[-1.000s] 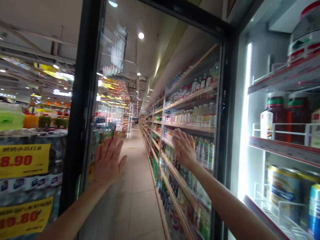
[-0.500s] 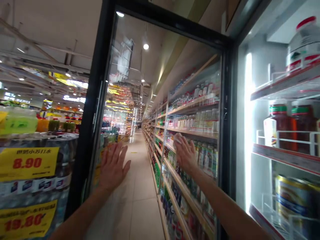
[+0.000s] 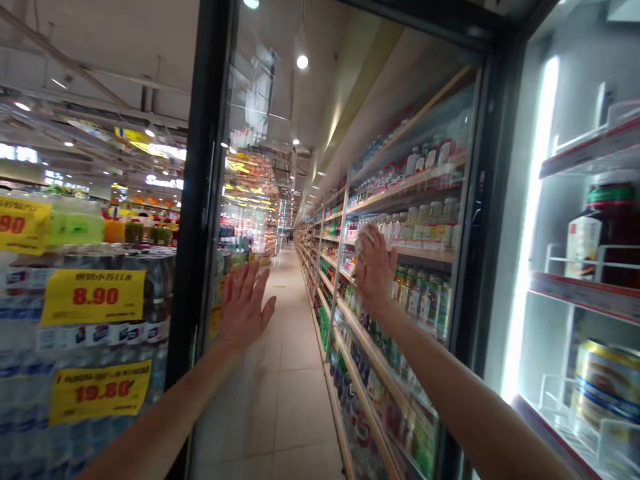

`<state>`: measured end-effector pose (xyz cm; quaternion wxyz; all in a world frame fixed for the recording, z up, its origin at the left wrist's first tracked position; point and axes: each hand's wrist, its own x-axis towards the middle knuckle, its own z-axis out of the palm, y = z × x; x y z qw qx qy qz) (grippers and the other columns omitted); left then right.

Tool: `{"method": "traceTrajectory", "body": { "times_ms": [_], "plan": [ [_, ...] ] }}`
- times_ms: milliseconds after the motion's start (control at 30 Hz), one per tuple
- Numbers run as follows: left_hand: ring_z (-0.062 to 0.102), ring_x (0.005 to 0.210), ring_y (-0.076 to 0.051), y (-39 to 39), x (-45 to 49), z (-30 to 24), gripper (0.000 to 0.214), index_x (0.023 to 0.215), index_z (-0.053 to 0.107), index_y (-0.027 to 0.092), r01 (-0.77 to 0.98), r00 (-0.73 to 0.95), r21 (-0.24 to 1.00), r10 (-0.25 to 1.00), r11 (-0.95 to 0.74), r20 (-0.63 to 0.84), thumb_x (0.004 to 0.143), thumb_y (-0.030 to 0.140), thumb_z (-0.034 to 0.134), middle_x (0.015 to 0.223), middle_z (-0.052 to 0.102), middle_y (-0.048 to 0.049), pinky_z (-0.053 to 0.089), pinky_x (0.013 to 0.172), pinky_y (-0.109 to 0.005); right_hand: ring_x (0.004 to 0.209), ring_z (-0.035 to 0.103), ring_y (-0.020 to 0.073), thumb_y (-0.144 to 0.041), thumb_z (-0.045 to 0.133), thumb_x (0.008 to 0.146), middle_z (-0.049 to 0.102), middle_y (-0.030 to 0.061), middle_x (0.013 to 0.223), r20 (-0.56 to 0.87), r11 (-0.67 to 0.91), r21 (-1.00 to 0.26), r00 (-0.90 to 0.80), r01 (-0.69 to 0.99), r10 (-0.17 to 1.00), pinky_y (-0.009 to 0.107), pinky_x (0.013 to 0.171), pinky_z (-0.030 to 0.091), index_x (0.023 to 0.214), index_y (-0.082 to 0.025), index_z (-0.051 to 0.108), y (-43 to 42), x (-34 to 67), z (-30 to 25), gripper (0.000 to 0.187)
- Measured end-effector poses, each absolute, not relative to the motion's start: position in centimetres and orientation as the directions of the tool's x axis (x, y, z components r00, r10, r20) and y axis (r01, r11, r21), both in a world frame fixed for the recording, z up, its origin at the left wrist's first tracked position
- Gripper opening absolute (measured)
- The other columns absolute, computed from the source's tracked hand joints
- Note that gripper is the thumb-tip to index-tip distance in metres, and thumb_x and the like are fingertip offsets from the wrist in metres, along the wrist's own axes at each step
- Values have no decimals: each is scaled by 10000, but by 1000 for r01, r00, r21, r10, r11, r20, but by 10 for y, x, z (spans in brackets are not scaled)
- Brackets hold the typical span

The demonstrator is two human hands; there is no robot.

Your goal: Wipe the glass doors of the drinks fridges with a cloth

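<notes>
A glass fridge door [image 3: 300, 373] in a black frame [image 3: 197, 200] stands open in front of me, and the shop aisle shows through it. My left hand [image 3: 244, 308] lies flat on the glass near the frame's left side, fingers spread and pointing up. My right hand [image 3: 375, 270] presses a small white cloth [image 3: 367, 233] against the glass further right, fingers closed over it. Both forearms reach up from the bottom of the view.
On the right the lit fridge interior holds dark bottles [image 3: 607, 223] and cans [image 3: 605, 383] on white wire shelves. Stacked bottled water with yellow price tags [image 3: 93, 297] stands on the left. Long drink shelves [image 3: 400, 253] and a tiled aisle floor [image 3: 285, 300] show through the glass.
My right hand with the cloth has slid up the glass a little. The left hand stays flat on the glass and sits slightly higher and further right in view.
</notes>
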<state>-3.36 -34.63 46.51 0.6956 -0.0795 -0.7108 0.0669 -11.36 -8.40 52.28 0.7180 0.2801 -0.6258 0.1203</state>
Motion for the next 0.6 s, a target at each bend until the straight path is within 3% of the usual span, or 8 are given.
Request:
{"method": "traceTrajectory", "body": {
  "times_ms": [33,167,300,367,533,600],
  "plan": [
    [215,1390,-262,-344,-32,466,660,1441,210,224,30,-21,-195,196,980,980,852,288,500,1474,308,-119,161,1131,-486,1380,243,191,-222,357,877,406,78,1423,968,815,237,203,-529,-150,446,1123,135,1434,-217,239,-88,-113,529,569],
    [243,1378,-290,-316,-26,476,598,1409,273,198,128,15,-136,135,982,991,855,258,489,1461,323,-149,230,1099,-529,1379,247,178,-218,363,874,446,71,1394,943,746,332,229,-577,-243,436,1129,140,1458,-215,134,-117,-106,520,627],
    [334,1339,-196,-262,-29,504,524,1398,250,186,415,69,-242,235,877,969,890,186,379,1421,389,-132,361,1065,-403,1384,237,187,-227,366,873,437,107,1396,951,713,309,205,-629,-232,460,1130,143,1466,-167,37,-134,-100,504,681],
    [363,1321,-165,-238,-34,519,484,1385,264,172,488,50,-238,245,840,968,905,186,321,1397,425,-122,376,1062,-365,1383,240,196,-231,374,865,422,135,1401,943,687,330,200,-647,-266,473,1129,152,1465,-136,27,-127,-100,504,699],
    [316,1349,-203,-205,-46,529,455,1319,387,126,360,-35,-186,213,914,976,912,331,365,1411,411,-135,329,1091,-400,1370,270,232,-361,465,821,342,191,1436,855,567,495,249,-658,-455,461,1086,271,1455,-99,96,-72,-110,513,779],
    [291,1362,-222,-200,-49,524,501,1321,391,119,265,-43,-193,212,945,976,897,386,407,1435,377,-141,324,1085,-415,1356,300,232,-355,461,838,340,178,1442,862,632,500,273,-592,-427,468,1088,251,1453,-143,142,-49,-116,515,724]
  ]
}}
